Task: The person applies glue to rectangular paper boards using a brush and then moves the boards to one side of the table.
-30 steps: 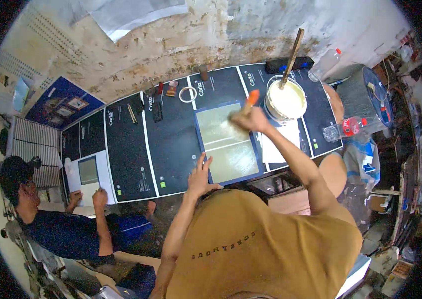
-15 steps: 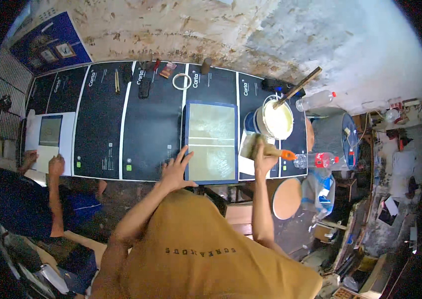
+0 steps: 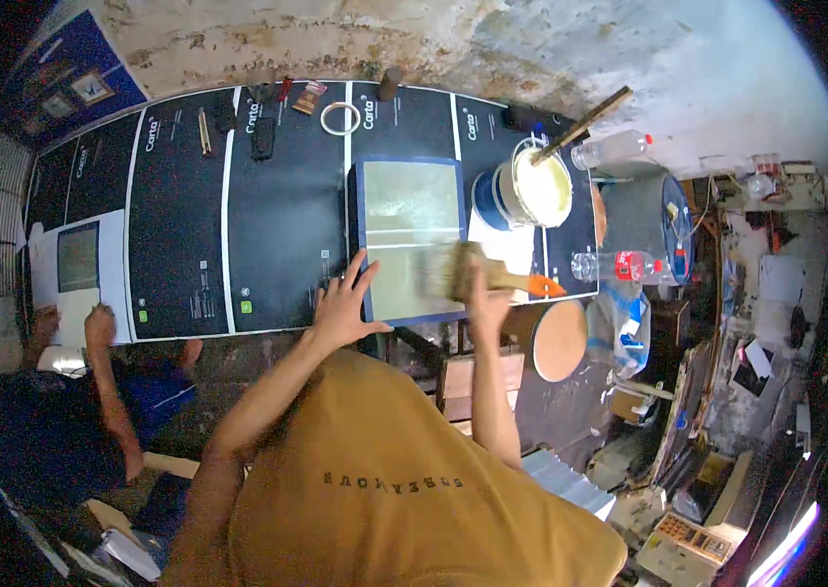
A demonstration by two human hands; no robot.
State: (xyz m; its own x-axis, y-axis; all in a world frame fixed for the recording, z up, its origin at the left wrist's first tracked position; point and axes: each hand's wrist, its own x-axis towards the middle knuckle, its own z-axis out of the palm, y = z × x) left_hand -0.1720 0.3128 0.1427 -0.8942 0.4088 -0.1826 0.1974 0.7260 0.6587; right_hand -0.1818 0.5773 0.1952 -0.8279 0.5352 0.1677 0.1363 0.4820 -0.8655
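A panel (image 3: 412, 205) with a blue border and a pale, wet-looking face crossed by a white strip lies on the dark table right in front of me. My left hand (image 3: 342, 305) rests with spread fingers at the panel's lower left corner. In my right hand (image 3: 485, 298) is a wide paintbrush (image 3: 523, 284) with an orange handle tip. Its bristles, blurred by motion, are over the panel's lower right part. Beyond the brush stands a bucket (image 3: 529, 194) of cream-white paste, with a wooden stick (image 3: 585, 122) slanting out of it.
White paper (image 3: 509, 247) lies under the bucket. Clear plastic bottles (image 3: 619, 266) are on the right. A tape roll (image 3: 340, 118), a phone-like black object (image 3: 262, 139) and a dark cylinder (image 3: 390, 84) sit toward the wall. At left, another person's hands (image 3: 98, 326) touch a smaller panel (image 3: 78, 258).
The brush in my right hand has moved left, from beside the panel onto its lower right part. My left hand stays at the panel's corner. The whole view has shifted slightly.
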